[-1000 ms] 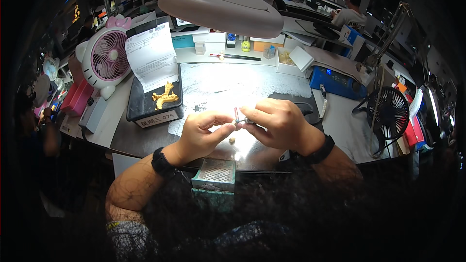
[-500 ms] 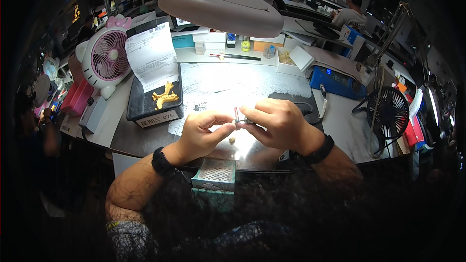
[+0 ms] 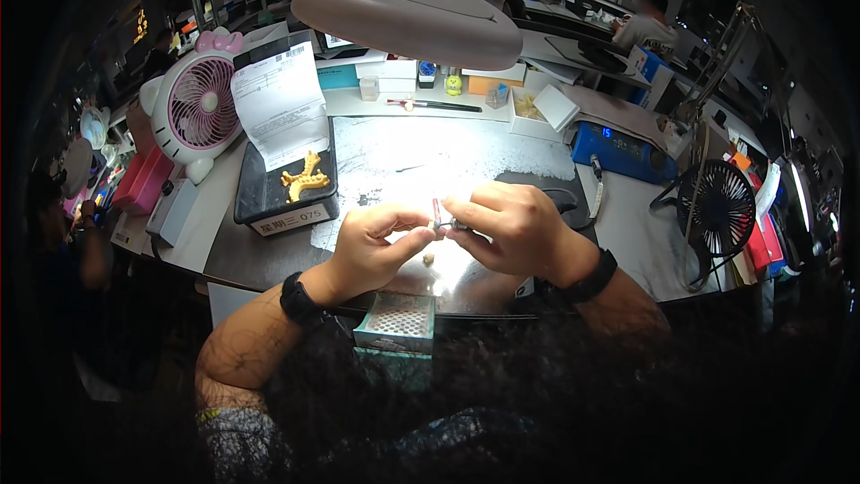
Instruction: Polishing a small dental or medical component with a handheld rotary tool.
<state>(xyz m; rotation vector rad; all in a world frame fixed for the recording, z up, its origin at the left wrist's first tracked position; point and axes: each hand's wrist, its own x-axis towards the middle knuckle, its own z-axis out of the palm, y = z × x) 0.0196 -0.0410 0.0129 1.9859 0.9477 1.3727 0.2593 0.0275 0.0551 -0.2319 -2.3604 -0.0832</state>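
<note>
My left hand and my right hand meet over the bright bench, fingertips almost touching. Thumb and index finger of the left are pinched together; what they hold is too small to make out. The right fingers are closed on a small grey metal piece, mostly hidden by them. Between the fingertips stands a thin red strip; which hand holds it I cannot tell. Just below the hands lies a small tan lump. A yellow dental model rests in a black tray to the left.
A large lamp head hangs over the bench. A printed sheet leans in the tray, with a pink-and-white fan behind. At right are a blue control unit and a black fan. A perforated grate juts from the front edge.
</note>
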